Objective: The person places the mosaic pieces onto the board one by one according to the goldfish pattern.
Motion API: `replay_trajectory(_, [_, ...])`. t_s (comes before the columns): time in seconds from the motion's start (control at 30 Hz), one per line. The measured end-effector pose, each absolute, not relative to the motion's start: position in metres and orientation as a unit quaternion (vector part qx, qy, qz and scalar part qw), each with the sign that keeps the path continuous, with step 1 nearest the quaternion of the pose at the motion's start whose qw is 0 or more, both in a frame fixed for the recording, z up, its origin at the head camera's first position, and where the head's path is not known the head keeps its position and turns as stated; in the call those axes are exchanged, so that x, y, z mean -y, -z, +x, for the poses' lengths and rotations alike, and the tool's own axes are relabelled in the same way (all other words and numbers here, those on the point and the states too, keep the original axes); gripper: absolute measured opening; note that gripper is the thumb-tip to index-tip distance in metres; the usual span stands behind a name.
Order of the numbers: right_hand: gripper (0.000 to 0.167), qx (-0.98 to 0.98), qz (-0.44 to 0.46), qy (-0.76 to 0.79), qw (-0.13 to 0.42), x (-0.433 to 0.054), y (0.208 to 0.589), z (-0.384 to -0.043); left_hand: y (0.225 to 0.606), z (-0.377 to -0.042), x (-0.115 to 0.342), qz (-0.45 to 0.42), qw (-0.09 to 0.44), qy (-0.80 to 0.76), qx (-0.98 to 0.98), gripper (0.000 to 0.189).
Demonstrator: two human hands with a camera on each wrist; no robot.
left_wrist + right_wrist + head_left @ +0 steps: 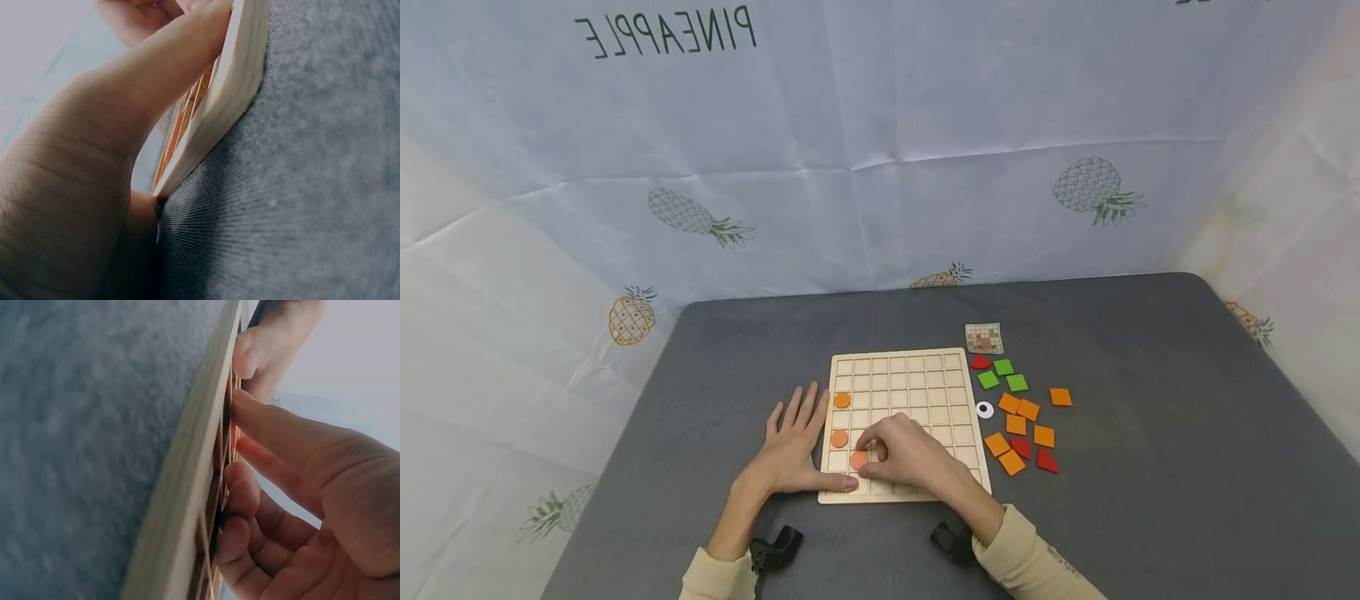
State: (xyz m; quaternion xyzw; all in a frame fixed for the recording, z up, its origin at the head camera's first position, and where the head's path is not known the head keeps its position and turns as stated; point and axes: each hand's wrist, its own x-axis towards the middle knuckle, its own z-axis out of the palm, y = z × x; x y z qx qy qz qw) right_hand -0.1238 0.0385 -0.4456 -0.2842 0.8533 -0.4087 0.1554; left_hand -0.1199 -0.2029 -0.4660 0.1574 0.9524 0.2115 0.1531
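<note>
A pale wooden grid board lies flat on the table. My left hand is spread at its left side, fingers along the edge and thumb resting over the near left corner. In the left wrist view the thumb lies on the board's edge. With thumb and forefinger, my right hand pinches an orange disc at a cell near that corner; its other fingers are curled. Two more orange discs, an upper one and a lower one, sit in cells of the left column.
Right of the board lie several orange squares, green squares, red curved-edged pieces and a white disc with a black centre. A small pattern card is at the far right corner. The grey table meets a pineapple-print curtain.
</note>
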Motion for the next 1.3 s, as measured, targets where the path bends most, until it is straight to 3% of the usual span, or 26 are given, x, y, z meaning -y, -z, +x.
replay_trajectory(0.33, [0.032,-0.869,-0.287,0.382,0.128,-0.057,0.428,-0.126,0.462,-0.121,0.202,0.156,0.154,-0.207,-0.954,0.146])
replay_trajectory(0.9, [0.030,-0.884,-0.268,0.378,0.061,-0.135,0.410,-0.116,0.467,-0.120,0.202,0.151,0.157,-0.215,-0.952,0.148])
replay_trajectory(1.3, [0.037,-0.898,-0.219,0.374,0.069,-0.185,0.397,-0.115,0.472,-0.119,0.204,0.163,0.134,-0.237,-0.948,0.147])
